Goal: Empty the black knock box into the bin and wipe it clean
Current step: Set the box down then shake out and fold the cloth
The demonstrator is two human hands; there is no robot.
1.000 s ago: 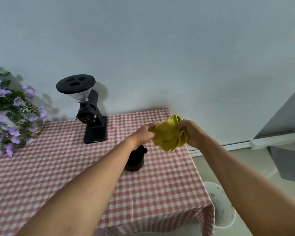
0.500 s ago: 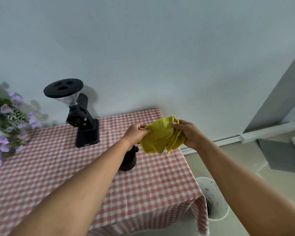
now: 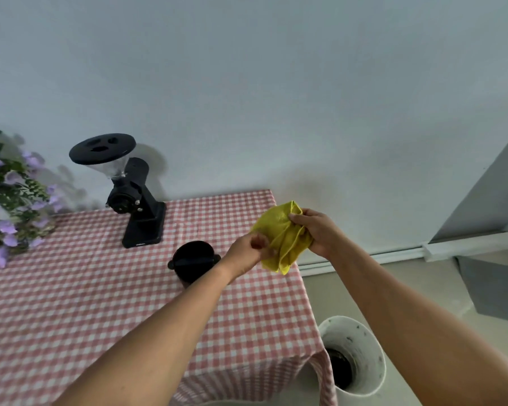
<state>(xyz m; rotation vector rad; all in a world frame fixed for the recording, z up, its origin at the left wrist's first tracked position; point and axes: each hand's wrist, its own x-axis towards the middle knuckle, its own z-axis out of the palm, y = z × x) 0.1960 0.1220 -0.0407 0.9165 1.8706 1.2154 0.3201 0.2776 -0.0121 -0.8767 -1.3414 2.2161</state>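
The black knock box stands upright on the checked tablecloth, partly hidden by my left forearm. To its right, above the table's right edge, both hands hold a crumpled yellow cloth. My left hand pinches its lower left side. My right hand grips its upper right side. The white bin stands on the floor beside the table's near right corner, with dark grounds at its bottom.
A black coffee grinder with a clear hopper stands at the back of the table. Purple flowers fill the far left. A white wall lies behind, and a grey mat is on the floor at right.
The view has shifted, so the knock box and bin show more fully. My hands have bunched the cloth and moved right of the knock box, toward the table's right edge.
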